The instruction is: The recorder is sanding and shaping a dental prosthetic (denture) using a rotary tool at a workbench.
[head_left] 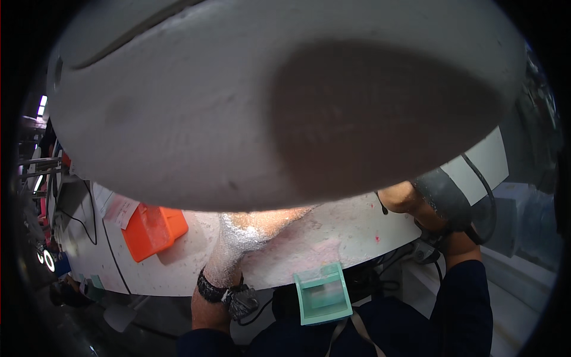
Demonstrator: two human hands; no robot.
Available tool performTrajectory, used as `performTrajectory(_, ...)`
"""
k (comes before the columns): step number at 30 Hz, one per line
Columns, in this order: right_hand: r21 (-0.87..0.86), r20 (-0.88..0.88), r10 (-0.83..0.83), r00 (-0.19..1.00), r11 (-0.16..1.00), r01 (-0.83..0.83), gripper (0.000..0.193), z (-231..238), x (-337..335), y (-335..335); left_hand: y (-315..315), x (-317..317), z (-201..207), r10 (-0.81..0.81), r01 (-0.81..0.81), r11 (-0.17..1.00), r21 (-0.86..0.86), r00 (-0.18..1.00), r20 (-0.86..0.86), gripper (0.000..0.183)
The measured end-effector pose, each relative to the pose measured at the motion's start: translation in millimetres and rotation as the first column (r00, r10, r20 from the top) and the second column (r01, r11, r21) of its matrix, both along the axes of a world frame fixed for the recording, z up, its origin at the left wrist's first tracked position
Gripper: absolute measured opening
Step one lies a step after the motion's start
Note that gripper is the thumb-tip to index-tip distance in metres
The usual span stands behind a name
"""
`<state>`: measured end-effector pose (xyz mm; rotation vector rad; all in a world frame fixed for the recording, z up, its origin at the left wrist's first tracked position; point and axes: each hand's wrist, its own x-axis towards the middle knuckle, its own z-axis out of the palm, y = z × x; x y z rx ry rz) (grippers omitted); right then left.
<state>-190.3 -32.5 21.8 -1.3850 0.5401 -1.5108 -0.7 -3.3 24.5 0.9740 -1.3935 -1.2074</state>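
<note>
My left hand [253, 231], coated in white powder, reaches over the white table under a large pale rounded cover [178, 131]. That cover hides its fingers and whatever they may touch. A black band [215, 290] with a dark wrapped lump circles my left wrist. To the right, my right hand [397, 196] shows only in part below the cover's edge, its fingers hidden too. A dark grey rounded piece [443, 199] lies across my right wrist. I cannot tell what either hand holds.
An orange bin [151, 231] stands left on the powder-strewn white table [297, 262], beside a paper sheet [116, 207]. A mint-green open tray [324, 294] sits at the front edge, close to my body. Black cables [489, 202] loop at the right. Clear plastic containers [523, 220] stand beyond.
</note>
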Motion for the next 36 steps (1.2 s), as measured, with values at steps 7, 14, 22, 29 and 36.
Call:
performTrajectory(7, -0.289, -0.223, -0.074, 0.972, 0.957, 0.007, 0.027, 12, -10, 3, -6, 9, -2, -0.024, 0.021, 0.999, 0.036, 0.997, 0.067, 0.068)
performTrajectory(14, -0.364, -0.373, -0.018, 0.928, 0.922, -0.129, 0.022, 18, -14, 11, -7, 2, -2, -0.064, 0.064, 0.991, 0.115, 0.998, -0.007, 0.059)
performTrajectory(22, -0.237, -0.409, 0.051, 0.911, 0.958, -0.161, 0.022, 25, -22, 11, -7, 3, 1, -0.103, 0.115, 0.986, 0.121, 0.990, -0.097, 0.056)
performTrajectory(29, -0.476, -0.436, 0.185, 0.881, 0.783, -0.400, 0.026, 17, -28, -17, -5, 0, 3, -0.073, 0.089, 0.979, 0.185, 0.993, -0.090, 0.057)
performTrajectory(36, -0.285, -0.462, 0.019, 0.887, 0.944, -0.168, 0.027, 24, -23, 9, -4, 3, 13, -0.080, 0.121, 0.949, 0.292, 0.985, -0.150, 0.056)
